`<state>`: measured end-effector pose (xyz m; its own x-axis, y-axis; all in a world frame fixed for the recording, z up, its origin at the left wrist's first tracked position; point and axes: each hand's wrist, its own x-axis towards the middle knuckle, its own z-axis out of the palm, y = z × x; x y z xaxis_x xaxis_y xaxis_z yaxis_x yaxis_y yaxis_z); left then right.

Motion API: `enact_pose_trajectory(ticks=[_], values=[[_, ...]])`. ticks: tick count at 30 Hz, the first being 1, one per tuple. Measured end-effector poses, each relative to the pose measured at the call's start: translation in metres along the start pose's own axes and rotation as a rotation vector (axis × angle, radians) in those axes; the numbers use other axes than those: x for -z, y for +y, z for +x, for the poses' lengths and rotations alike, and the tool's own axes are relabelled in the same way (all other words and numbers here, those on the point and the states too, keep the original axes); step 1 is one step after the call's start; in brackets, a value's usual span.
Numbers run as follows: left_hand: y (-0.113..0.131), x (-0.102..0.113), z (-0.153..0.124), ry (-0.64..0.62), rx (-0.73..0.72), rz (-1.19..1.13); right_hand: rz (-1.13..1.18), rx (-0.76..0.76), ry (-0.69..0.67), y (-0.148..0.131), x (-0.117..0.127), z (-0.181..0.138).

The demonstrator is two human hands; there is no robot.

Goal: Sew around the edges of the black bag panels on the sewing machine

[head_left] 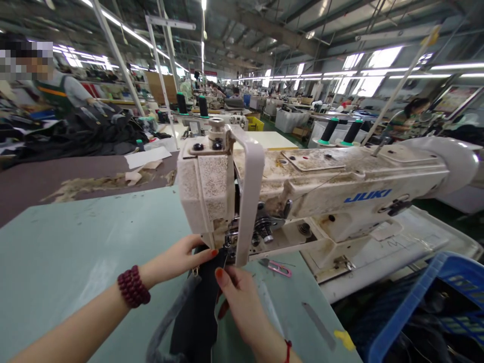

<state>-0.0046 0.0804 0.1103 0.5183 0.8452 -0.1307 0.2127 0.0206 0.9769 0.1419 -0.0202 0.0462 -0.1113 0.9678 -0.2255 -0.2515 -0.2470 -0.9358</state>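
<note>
A black piece of fabric (196, 315) lies under the head of the white JUKI sewing machine (209, 189) and hangs toward me. My left hand (187, 258) grips its far left edge close to the needle area, thumb on top and the other fingers partly hidden. My right hand (242, 297) pinches the right edge between thumb and fingers, just below the machine's white guard bar (251, 201). Small gold-coloured hardware (195, 271) and a fuzzy grey strip (166, 322) run along the fabric's left side. The machine head hides the needle and presser foot.
Pink-handled thread snips (280, 268), a flat metal strip (318, 325) and a yellow scrap (344, 340) lie on the green tabletop (94, 242). A blue basket (408, 307) with dark pieces stands at right. A co-worker (62, 91) is at left beside dark fabric (83, 136).
</note>
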Motion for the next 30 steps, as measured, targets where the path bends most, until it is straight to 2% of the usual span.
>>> enact_pose_trajectory(ticks=[6,9,13,19,25,30], values=[[-0.007,-0.006,0.009,-0.144,0.057,-0.127,0.087,-0.065,0.112,0.005,-0.007,0.000],[-0.016,-0.011,0.005,-0.129,0.134,-0.221,0.023,-0.059,0.126,0.008,-0.009,0.002],[-0.021,-0.017,-0.002,-0.053,0.223,-0.334,-0.113,0.028,0.158,0.002,-0.007,0.001],[-0.022,-0.022,-0.006,-0.061,0.203,-0.399,-0.260,0.083,0.121,-0.012,0.002,-0.002],[-0.017,-0.025,-0.009,-0.090,0.201,-0.367,-0.264,0.081,0.093,-0.001,0.014,0.007],[-0.021,-0.030,-0.016,0.032,0.183,-0.284,-0.298,0.048,0.035,-0.002,0.027,0.011]])
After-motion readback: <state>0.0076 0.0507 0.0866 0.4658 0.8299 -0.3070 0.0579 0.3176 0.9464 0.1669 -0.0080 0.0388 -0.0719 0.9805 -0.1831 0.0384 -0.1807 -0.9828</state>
